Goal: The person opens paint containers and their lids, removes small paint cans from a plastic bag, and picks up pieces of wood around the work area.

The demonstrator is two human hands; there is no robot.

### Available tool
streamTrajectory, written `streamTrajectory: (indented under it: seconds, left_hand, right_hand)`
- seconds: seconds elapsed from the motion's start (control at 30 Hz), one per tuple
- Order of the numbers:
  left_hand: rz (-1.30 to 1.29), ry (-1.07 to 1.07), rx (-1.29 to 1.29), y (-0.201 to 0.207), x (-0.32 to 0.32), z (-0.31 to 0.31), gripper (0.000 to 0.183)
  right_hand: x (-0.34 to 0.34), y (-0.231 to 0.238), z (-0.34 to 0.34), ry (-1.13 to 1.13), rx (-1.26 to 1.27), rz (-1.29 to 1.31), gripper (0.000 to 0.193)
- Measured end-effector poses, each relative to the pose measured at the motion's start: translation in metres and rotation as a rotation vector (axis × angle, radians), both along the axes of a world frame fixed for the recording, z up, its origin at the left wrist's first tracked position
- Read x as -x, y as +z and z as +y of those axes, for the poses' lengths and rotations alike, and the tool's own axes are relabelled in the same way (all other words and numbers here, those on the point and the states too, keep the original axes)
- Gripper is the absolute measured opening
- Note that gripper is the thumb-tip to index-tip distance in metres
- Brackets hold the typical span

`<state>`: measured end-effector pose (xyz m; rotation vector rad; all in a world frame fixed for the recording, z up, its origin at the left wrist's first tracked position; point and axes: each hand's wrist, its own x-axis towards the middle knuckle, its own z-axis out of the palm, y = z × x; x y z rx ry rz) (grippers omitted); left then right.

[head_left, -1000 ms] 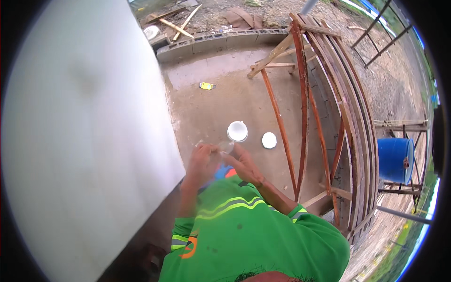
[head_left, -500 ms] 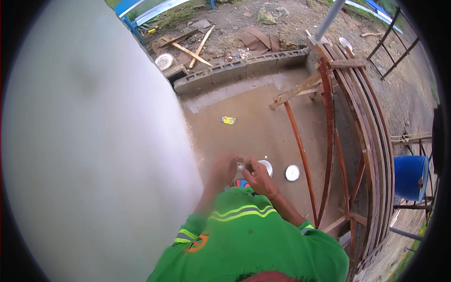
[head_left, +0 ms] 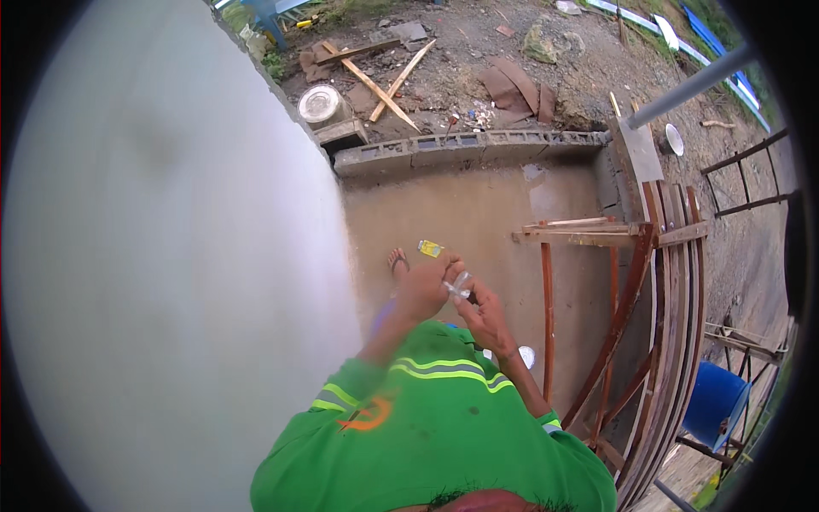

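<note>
Has a tall white wall (head_left: 188, 273) close by, filling nine o'clock. Looks over gravel ground (head_left: 465, 68) from eleven round to two o'clock, and down on a muddy brown floor (head_left: 495, 209) around the centre. Shows a plank trestle (head_left: 678, 299) between three and four o'clock, then a low block wall (head_left: 486, 149) at one. Wears a green shirt (head_left: 452, 435) with reflective bands, at six. Takes in a blue drum (head_left: 717, 405) at four, past the trestle, two crossed wooden sticks (head_left: 375, 83) near twelve, and a lidded bucket (head_left: 322, 106) at eleven. Half hides a round white thing (head_left: 527, 357) behind the right forearm, between four and five. Rests a sandalled foot (head_left: 397, 258) on the floor, at ten o'clock from the hands. Brings left hand (head_left: 423, 292) and right hand (head_left: 489, 324) together at the centre, with curled, pinching fingers. Leaves a yellow packet (head_left: 430, 248) on the floor, at eleven o'clock from them. Grasps between both sets of fingertips, above the floor, a small clear piece (head_left: 461, 286)
</note>
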<state>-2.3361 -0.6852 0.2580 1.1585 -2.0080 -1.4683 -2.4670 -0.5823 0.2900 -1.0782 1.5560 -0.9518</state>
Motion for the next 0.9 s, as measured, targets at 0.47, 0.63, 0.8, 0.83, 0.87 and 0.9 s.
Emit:
streamTrajectory:
  seconds: [0.47,0.63,0.8,0.83,0.87,0.9]
  left_hand:
    - [-0.028,-0.250,-0.123,0.035,0.110,-0.255,0.026]
    - [-0.015,-0.067,-0.219,0.010,0.165,-0.308,0.025]
    - [0.224,0.204,-0.533,0.009,0.206,-0.353,0.018]
    - [0.223,0.211,-0.539,0.010,0.215,-0.363,0.018]
    - [0.239,0.258,-0.582,0.010,0.223,-0.373,0.019]
    - [0.249,0.311,-0.621,0.011,0.228,-0.384,0.020]
  right_hand:
    - [0.125,-0.020,-0.249,-0.295,0.053,-0.133,0.008]
    - [0.190,-0.037,-0.338,-0.153,0.189,0.009,0.010]
    - [0.242,-0.027,-0.398,0.073,0.177,-0.034,0.010]
    - [0.252,-0.022,-0.410,0.078,0.170,-0.037,0.010]
    - [0.262,-0.017,-0.424,0.116,0.207,-0.004,0.010]
    - [0.268,-0.013,-0.436,0.159,0.246,0.022,0.011]
